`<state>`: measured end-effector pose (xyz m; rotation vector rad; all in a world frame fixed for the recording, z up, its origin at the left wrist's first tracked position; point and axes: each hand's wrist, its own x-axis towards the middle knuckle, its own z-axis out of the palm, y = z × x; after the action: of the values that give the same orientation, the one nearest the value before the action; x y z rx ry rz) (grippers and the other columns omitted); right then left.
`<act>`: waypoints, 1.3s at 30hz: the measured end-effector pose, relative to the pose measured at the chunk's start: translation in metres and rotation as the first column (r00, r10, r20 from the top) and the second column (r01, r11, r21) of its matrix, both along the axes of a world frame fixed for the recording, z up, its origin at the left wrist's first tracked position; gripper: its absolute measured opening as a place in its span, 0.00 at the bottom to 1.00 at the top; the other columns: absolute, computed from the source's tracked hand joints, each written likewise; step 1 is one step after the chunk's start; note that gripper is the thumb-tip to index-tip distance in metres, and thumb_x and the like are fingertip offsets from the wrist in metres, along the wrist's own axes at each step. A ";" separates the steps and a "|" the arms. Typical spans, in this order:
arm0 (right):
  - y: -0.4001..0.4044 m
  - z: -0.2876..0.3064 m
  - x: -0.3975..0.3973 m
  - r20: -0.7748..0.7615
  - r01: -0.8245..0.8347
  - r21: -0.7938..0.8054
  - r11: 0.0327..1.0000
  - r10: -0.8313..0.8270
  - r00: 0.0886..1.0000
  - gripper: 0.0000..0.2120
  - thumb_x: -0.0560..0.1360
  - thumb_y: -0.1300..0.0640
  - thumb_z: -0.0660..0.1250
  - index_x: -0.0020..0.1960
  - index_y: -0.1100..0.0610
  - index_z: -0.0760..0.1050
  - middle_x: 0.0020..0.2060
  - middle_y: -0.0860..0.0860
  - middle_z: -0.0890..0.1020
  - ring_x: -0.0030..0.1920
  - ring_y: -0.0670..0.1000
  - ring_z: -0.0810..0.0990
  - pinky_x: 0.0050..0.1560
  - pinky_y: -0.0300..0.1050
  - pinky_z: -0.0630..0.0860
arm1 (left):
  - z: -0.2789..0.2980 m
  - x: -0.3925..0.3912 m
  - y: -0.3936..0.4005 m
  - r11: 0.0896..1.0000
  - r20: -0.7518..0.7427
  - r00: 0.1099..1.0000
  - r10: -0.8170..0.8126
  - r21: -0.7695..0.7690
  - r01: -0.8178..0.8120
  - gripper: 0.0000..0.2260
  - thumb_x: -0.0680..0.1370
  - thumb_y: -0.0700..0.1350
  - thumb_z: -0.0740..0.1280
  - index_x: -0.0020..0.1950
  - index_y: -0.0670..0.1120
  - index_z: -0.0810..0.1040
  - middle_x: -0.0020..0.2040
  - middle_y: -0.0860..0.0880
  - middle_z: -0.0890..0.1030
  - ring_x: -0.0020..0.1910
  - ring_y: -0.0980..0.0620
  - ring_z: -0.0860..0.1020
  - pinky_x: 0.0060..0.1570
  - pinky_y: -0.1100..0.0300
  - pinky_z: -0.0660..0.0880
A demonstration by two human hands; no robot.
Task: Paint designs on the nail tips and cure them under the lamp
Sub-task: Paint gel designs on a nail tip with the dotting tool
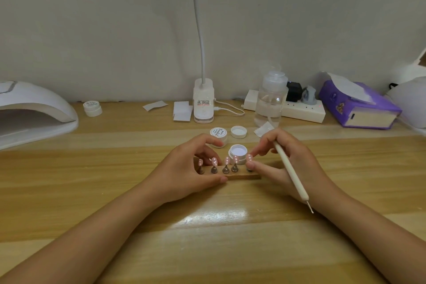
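left hand is gripping the wooden stand steady while right hand, dotting pen tucked in, is pinching the 3 o'clock nail tip.

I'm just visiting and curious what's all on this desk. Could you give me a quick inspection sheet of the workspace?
Surface: wooden desk, glossy, against a pale wall.
Job's things: five pink nail tips with white dots on a wooden stand; open gel pot, its lid behind; closed pot; curing lamp far left.
Clutter: third pot, wipes, clear pump bottle, purple tissue pack.
Hands: left hand holds the stand; right hand grips a dotting pen, fingers at the rightmost tip.
Cables: white lead from the desk light; power strip.
Surroundings: nothing seen.
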<state>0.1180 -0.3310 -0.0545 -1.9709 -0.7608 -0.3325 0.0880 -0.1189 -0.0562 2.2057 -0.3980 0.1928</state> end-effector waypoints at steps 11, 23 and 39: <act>-0.007 0.003 -0.003 -0.048 -0.009 -0.051 0.999 0.006 0.999 0.15 0.64 0.58 0.75 0.44 0.49 0.72 0.39 0.43 0.81 0.42 0.41 0.77 0.44 0.28 0.72 | 0.000 -0.001 -0.001 1.000 0.017 1.000 -0.005 0.019 0.005 0.19 0.67 0.44 0.76 0.52 0.59 0.72 0.41 0.54 0.81 0.41 0.62 0.75 0.41 0.74 0.68; -0.021 0.008 0.004 0.141 0.276 -0.289 0.917 -0.245 0.959 0.08 0.77 0.54 0.59 0.54 0.44 0.70 0.32 0.40 0.74 0.37 0.37 0.73 0.34 0.29 0.66 | 0.006 -0.005 -0.002 0.978 0.050 0.995 0.091 -0.193 -0.080 0.18 0.65 0.42 0.76 0.50 0.55 0.75 0.40 0.50 0.81 0.36 0.65 0.75 0.36 0.75 0.67; -0.013 0.008 -0.004 0.366 0.235 -0.622 0.747 0.012 0.931 0.14 0.67 0.65 0.72 0.52 0.54 0.82 0.38 0.52 0.84 0.40 0.54 0.81 0.35 0.46 0.72 | 0.009 -0.005 -0.002 0.919 0.037 0.973 0.227 -0.339 -0.201 0.17 0.66 0.42 0.75 0.49 0.55 0.74 0.41 0.60 0.82 0.38 0.64 0.76 0.43 0.64 0.69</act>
<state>0.1144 -0.3438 -0.0464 -2.6843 -1.0956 -0.5554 0.0834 -0.1206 -0.0471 1.9052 -0.1484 0.4324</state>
